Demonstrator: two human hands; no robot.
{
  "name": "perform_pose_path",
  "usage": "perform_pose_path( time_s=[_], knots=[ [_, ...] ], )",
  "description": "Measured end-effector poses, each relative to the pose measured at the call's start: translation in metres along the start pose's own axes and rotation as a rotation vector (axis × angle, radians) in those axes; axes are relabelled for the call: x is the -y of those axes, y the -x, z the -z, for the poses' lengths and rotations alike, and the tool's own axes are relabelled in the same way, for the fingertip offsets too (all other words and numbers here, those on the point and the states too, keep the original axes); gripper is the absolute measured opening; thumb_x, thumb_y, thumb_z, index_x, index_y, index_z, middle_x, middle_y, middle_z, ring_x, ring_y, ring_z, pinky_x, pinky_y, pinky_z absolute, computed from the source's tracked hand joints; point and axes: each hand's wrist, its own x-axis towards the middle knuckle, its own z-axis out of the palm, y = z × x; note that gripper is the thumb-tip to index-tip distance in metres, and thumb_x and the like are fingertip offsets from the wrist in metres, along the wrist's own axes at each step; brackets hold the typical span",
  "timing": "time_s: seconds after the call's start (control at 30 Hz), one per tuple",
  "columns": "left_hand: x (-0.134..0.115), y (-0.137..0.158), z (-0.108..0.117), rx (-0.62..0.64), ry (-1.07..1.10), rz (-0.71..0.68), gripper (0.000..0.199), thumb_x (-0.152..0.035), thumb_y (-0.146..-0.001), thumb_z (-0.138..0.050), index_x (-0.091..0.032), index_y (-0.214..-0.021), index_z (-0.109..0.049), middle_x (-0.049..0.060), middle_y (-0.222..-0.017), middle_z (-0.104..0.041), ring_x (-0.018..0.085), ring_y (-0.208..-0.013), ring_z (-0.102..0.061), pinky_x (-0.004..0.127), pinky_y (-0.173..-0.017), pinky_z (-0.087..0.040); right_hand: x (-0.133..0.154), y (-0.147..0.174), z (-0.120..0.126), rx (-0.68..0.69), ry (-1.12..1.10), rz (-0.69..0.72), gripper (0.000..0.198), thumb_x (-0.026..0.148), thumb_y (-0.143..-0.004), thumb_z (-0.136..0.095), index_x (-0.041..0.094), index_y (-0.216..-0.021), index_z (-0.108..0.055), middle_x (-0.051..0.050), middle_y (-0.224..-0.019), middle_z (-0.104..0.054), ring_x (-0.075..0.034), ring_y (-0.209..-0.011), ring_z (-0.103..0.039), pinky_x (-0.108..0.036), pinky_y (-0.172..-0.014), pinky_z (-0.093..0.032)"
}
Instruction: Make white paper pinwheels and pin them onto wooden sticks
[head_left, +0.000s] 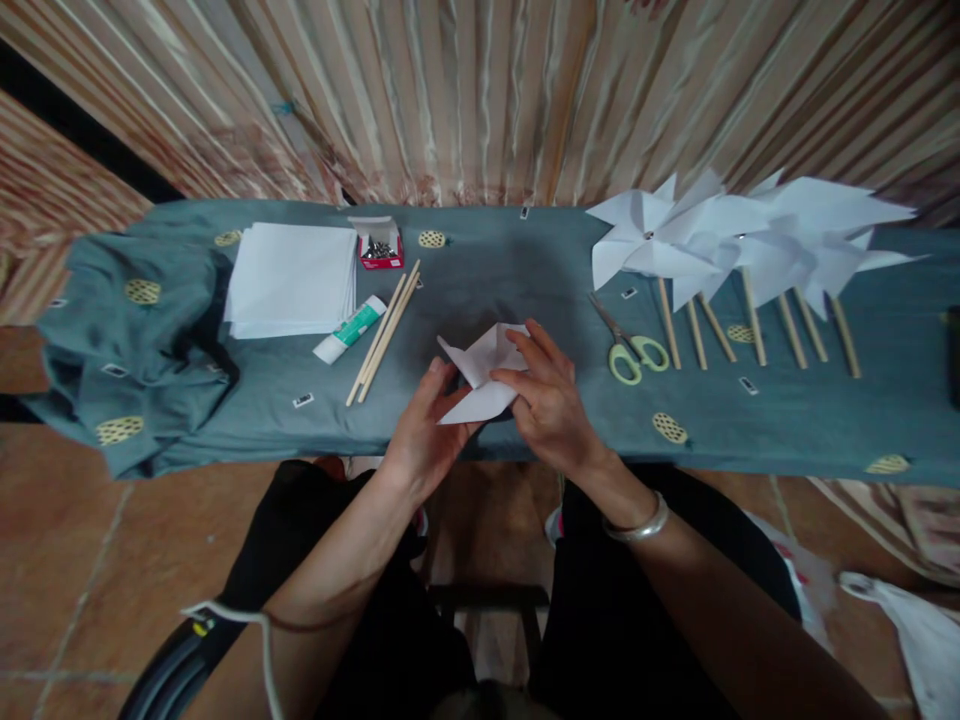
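A white paper pinwheel (480,365), without a stick, is held above the front edge of the cloth-covered table. My left hand (429,430) is closed on it from the left and below, its thumb by the left blade; some of its fingers are hidden under the paper. From the right, my right hand (551,405) presses its fingers onto the folded blades near the middle. To the left of my hands lie several thin wooden sticks (384,335). Green-handled scissors (628,345) lie to the right with their blades partly open.
Finished paper pinwheels (750,235) on wooden sticks lie in a row at the right. A stack of white paper (292,280), a red box of metal pins (381,245) and a glue tube (351,328) sit at the left. Bunched cloth (150,340) covers the left end.
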Motion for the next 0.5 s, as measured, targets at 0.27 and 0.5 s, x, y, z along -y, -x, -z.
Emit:
perform_pose_path(
  time_s=[0.27,0.5],
  knots=[
    [0.002,0.001,-0.005,-0.046,-0.063,-0.121,0.042,-0.044,-0.071,-0.075,-0.015,-0.101,-0.068,0.008,-0.094,-0.075,0.025,-0.094,-0.070,0.033,-0.083,-0.053,0.013,0.010,0.009,-0.022,0.112,0.085,0.040,0.009,-0.088,-0.044,0.020,-0.123,-0.058,-0.011,-0.153,-0.039,-0.028,-0.148,-0.020,-0.052,-0.110,-0.034],
    [0.008,-0.008,-0.007,-0.082,-0.172,-0.266,0.046,-0.024,-0.056,-0.087,-0.015,-0.097,-0.069,0.005,-0.087,-0.076,0.019,-0.077,-0.070,0.029,-0.077,-0.053,0.022,0.019,0.015,0.055,0.129,0.070,0.056,0.007,-0.080,-0.046,0.019,-0.135,-0.047,-0.014,-0.160,-0.025,-0.031,-0.150,-0.012,-0.056,-0.111,-0.030]
  ],
)
